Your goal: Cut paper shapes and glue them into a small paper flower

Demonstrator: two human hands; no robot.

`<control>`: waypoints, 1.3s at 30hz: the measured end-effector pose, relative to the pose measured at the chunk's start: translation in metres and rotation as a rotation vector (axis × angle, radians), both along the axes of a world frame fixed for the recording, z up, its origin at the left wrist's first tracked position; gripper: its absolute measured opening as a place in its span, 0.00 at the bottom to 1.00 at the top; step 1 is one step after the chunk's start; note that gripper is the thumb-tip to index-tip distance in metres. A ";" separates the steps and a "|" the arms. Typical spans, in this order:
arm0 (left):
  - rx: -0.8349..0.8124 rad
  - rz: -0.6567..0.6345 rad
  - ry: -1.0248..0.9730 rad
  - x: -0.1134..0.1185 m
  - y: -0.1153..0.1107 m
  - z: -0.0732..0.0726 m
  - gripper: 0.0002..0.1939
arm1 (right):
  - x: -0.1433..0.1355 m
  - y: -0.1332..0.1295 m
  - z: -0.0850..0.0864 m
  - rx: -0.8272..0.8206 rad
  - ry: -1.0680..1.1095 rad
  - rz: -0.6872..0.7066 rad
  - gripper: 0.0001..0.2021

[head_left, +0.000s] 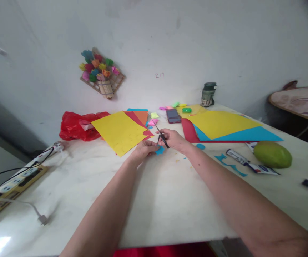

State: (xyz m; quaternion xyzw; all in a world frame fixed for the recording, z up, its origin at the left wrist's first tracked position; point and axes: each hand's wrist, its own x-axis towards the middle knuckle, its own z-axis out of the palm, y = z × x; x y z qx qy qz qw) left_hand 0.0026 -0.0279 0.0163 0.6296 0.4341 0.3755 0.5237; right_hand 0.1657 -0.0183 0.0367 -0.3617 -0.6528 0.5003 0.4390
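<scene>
Left: red plastic bag (72, 128) slumped on the table (89, 200), something pale (86, 126) in its folds; cannot tell what. Middle: your left hand (144, 149) pinches the small blue paper piece (159, 150), low over the tabletop. Hold lightly; for a clean edge, turn the paper rather than your wrist, fingertips clear of the blades. Your right hand (172, 138) grips the scissors (164, 140), fingers curled at the black handles. Right, farther back: green bottle (208, 95), lid on, insides hidden.
</scene>
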 end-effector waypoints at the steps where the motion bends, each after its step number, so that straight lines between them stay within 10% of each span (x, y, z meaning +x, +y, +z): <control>1: -0.001 0.004 0.001 0.000 0.000 0.000 0.11 | 0.000 0.000 0.000 0.004 -0.005 -0.003 0.22; 20: 0.072 0.201 -0.226 0.000 0.003 -0.002 0.13 | 0.005 0.010 -0.006 -0.077 0.128 -0.147 0.21; 39: 0.069 0.213 -0.470 0.000 0.007 -0.003 0.12 | 0.009 0.002 -0.012 0.021 -0.194 0.129 0.18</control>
